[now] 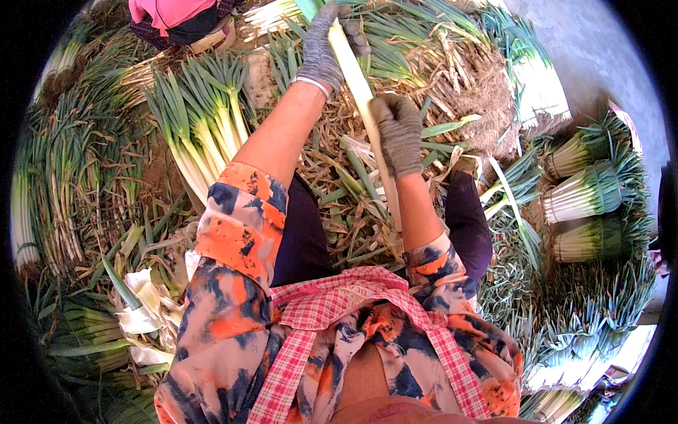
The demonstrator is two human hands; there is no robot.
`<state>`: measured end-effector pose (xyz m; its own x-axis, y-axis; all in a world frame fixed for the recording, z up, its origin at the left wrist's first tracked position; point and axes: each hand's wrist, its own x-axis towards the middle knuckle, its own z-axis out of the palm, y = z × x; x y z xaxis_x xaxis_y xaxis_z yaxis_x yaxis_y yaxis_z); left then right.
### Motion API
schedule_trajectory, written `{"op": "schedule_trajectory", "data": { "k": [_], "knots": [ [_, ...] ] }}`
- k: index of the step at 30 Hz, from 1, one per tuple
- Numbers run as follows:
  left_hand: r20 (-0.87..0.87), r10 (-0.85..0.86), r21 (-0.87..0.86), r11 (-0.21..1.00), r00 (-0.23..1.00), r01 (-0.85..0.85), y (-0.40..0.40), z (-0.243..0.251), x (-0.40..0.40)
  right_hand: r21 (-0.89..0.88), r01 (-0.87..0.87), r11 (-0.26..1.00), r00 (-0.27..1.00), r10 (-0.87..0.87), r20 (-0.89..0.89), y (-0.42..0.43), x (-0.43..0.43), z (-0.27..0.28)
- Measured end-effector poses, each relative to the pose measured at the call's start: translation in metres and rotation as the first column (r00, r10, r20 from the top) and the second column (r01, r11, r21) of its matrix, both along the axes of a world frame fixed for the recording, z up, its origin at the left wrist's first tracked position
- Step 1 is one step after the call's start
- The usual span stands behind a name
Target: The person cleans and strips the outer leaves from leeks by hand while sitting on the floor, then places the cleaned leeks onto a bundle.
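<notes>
A long green onion (pixel 358 79), white-shafted with green leaves at its upper end, slants down in front of me. My left hand (pixel 324 50), in a grey knit glove, holds it near the leaves. Lower on the shaft, my right hand (pixel 398 132) is curled in a brownish-grey glove against its side; the fingertips are hidden. The stalk's lower end passes beside my right forearm. Beneath both hands lies a heap of stripped leaves and dry skins (pixel 349 201). Left of my left forearm rests a bunch of clean green onions (pixel 204 127) with bright white shafts.
Unpeeled green onions with roots and soil (pixel 461 74) lie ahead. More dirty stalks (pixel 69 175) cover the left side. At the right stand tied bundles (pixel 582 191) of green onions. Part of another person in pink (pixel 175 18) shows at the top left.
</notes>
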<state>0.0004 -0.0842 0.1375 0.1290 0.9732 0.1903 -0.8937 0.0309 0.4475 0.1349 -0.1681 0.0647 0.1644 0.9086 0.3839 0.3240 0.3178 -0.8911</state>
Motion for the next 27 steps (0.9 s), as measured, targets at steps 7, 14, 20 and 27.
{"op": "schedule_trajectory", "data": {
  "k": [7,14,20,27],
  "knots": [
    [0.001,0.015,0.037,0.999,1.000,-0.015,0.004,-0.007,0.004,0.056,0.032,0.998,0.981,-0.042,0.188,-0.003,-0.003,0.008],
    [-0.077,0.008,-0.062,0.998,0.997,-0.013,0.017,-0.007,-0.014,0.172,-0.215,0.961,0.895,0.265,-0.359,-0.037,0.013,0.021],
    [-0.055,0.129,-0.039,0.991,0.990,-0.132,0.039,-0.023,-0.059,-0.121,-0.419,0.900,0.813,0.312,-0.490,-0.104,0.059,0.011],
    [-0.053,0.239,-0.014,0.971,0.970,-0.240,0.057,-0.046,-0.099,-0.525,-0.474,0.707,0.881,0.388,-0.272,-0.161,0.107,-0.013]
  ]
}}
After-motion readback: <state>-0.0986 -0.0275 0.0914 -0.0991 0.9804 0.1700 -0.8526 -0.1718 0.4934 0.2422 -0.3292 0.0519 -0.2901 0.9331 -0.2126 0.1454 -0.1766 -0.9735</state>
